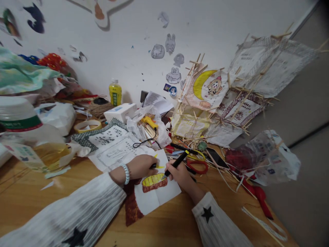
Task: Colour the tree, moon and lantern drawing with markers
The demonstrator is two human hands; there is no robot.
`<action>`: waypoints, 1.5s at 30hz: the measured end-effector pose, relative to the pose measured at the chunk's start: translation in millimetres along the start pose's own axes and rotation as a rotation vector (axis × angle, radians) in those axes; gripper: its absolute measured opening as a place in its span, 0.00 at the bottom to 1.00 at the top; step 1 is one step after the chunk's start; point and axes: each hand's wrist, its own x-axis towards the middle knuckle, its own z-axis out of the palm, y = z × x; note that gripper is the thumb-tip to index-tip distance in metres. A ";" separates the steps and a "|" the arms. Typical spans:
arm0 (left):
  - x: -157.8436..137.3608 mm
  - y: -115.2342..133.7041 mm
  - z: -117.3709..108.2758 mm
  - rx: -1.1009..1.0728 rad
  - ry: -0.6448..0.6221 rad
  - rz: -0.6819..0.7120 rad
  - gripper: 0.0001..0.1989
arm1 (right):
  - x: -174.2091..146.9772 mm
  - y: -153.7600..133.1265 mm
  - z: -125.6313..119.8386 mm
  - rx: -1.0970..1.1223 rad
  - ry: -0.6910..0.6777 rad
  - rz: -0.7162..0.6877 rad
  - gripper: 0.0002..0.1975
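A black marker with a yellow end [180, 160] is in my right hand [178, 173], its tip down at the edge of a yellow and brown drawing [154, 181]. That drawing lies on a sheet of white paper [164, 199] with dark brown colouring at its lower left corner. My left hand [144, 166] rests on the sheet's upper left part, fingers curled round a small black piece [153, 165] that looks like a marker cap. Yellow pointed strokes show beside these fingers. Another printed sheet with a dark patterned border [113, 137] lies beyond my left hand.
Red-handled scissors [199, 167], a phone [217, 157] and thin sticks crowd the area right of the paper. Stick-framed paper lanterns [205, 89] stand behind. Leftward are a tape roll [87, 126], a large plastic jar [20, 116], a white box [120, 112] and a yellow-green bottle [115, 92].
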 end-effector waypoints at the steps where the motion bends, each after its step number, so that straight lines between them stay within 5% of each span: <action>1: 0.0 -0.1 0.3 0.001 0.003 0.002 0.10 | 0.0 0.3 0.0 0.001 -0.002 0.002 0.13; 45: 1.1 -1.1 0.7 0.022 -0.012 0.021 0.12 | 1.1 9.6 1.3 0.050 -0.031 0.010 0.13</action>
